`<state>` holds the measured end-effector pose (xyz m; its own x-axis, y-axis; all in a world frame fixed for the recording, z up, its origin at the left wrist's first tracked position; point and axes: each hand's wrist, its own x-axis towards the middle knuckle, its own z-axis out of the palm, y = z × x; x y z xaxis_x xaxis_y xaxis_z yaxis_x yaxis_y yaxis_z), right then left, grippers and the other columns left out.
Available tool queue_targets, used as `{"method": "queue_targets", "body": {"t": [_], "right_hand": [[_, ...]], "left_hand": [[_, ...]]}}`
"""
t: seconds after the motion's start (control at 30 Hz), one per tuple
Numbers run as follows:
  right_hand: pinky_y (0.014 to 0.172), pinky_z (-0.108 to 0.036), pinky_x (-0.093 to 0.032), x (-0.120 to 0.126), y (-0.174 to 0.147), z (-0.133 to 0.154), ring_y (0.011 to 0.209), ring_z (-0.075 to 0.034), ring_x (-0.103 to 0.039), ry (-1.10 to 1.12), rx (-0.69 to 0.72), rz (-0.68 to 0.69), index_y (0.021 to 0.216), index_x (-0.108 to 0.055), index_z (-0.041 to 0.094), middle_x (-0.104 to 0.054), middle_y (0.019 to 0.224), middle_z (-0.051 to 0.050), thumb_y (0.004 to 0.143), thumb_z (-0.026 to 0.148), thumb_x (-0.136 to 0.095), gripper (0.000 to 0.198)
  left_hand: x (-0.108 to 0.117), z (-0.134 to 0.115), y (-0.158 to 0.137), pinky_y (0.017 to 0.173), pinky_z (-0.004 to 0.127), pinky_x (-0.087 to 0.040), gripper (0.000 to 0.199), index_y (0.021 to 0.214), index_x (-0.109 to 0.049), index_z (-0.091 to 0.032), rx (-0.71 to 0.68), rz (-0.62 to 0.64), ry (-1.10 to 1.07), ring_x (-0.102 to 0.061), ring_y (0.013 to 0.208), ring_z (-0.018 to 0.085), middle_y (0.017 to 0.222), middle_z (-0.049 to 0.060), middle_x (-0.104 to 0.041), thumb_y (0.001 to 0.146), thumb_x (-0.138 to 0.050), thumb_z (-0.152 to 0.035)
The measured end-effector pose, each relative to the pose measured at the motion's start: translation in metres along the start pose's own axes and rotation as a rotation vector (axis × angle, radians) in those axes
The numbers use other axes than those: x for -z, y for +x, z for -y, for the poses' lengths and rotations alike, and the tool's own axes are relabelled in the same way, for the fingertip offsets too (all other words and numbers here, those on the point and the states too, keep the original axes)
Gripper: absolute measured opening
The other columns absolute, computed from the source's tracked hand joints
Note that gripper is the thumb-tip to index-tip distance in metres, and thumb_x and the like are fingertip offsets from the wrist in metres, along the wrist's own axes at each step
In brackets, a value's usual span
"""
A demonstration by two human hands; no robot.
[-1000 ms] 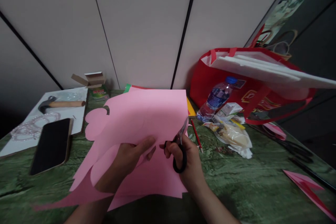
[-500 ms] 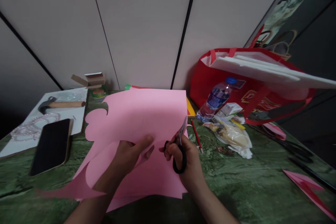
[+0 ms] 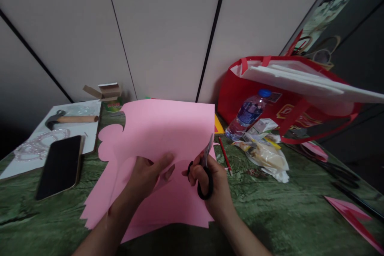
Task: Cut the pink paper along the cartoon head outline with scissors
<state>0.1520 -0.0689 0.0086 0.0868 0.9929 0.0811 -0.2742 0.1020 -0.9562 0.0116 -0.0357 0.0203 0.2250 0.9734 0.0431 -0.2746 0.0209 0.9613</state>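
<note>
My left hand (image 3: 150, 174) is closed on the lower edge of a sheet of pink paper (image 3: 171, 128), thumb on top and fingers beneath. The sheet is lifted toward the wall, and its left side is cut in a curve. My right hand (image 3: 210, 176) grips black-handled scissors (image 3: 207, 160) by the loops, blades pointing up beside the sheet's right part. Whether the blades touch the paper I cannot tell. More pink paper (image 3: 171, 208) lies underneath on the table, with a scalloped pink piece (image 3: 109, 142) showing at the left.
A phone (image 3: 60, 168) and a hammer (image 3: 75, 119) lie at the left. To the right are a red pencil (image 3: 225, 154), a water bottle (image 3: 247, 114), a crumpled wrapper (image 3: 267, 156) and a red bag (image 3: 234, 88). Pink scraps (image 3: 345, 212) and more black scissors (image 3: 342, 172) lie farther right.
The loose, curved pink strip that hung over my left forearm has dropped out of sight, uncovering the paper edges at lower left. Both hands keep nearly the same place and hold.
</note>
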Motion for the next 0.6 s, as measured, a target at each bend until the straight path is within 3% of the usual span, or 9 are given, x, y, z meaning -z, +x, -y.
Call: {"method": "queue_targets", "body": {"t": [0.6], "right_hand": [[0.040,-0.022,-0.036,-0.0028,0.0006,0.0023,0.042,-0.008,-0.044,0.032,-0.013,-0.020,0.060,-0.048,0.020,-0.047,0.047,0.007,0.070,0.022,-0.056,0.013]], "left_hand": [[-0.0005,-0.0016,0.0013,0.041,0.022,-0.032,0.019,0.065,-0.050,-0.016,-0.037,-0.004,-0.025,-0.038,0.039,0.007,0.045,-0.007,-0.044,0.077,-0.063,-0.025]]}}
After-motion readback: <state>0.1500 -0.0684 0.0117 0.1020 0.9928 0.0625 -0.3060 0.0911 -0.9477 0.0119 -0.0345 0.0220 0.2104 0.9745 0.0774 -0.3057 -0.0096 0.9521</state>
